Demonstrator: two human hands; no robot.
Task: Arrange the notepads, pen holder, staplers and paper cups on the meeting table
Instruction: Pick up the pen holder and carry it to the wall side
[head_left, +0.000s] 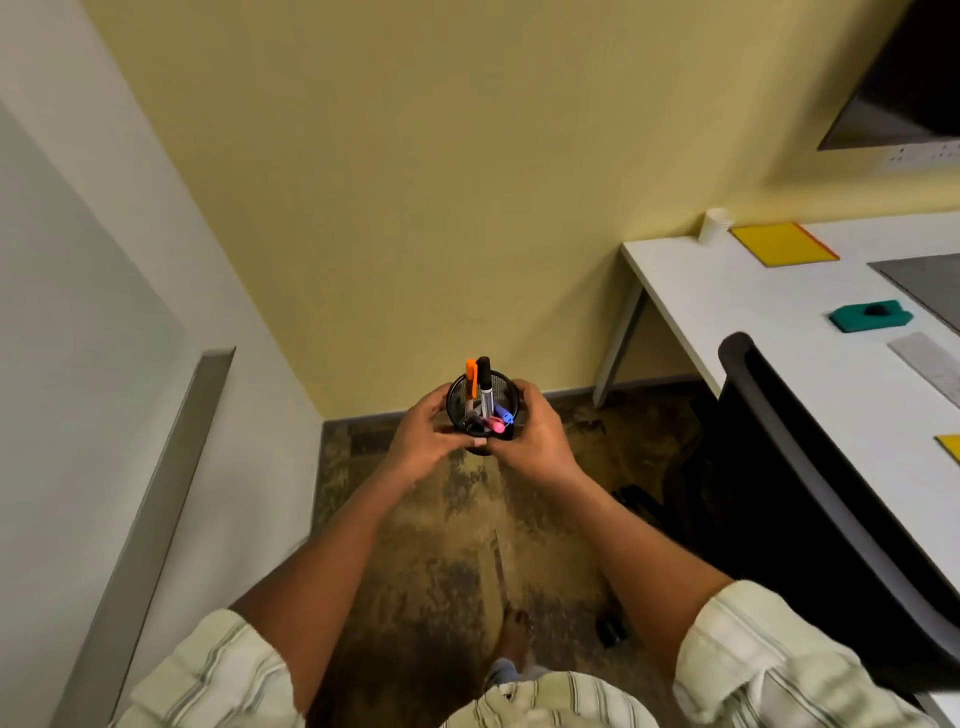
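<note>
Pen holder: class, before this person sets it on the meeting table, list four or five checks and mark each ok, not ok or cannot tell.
1. Both hands grip the black mesh pen holder, left hand and right hand: ok.
2. Holder upright, pens inside: ok.
3. Holder over the white table: not ok, it is above the carpet.
4. Bare tabletop near the paper cup, yellow notepad and teal stapler: ok.
5. Black chair clear of the route: cannot tell.
</note>
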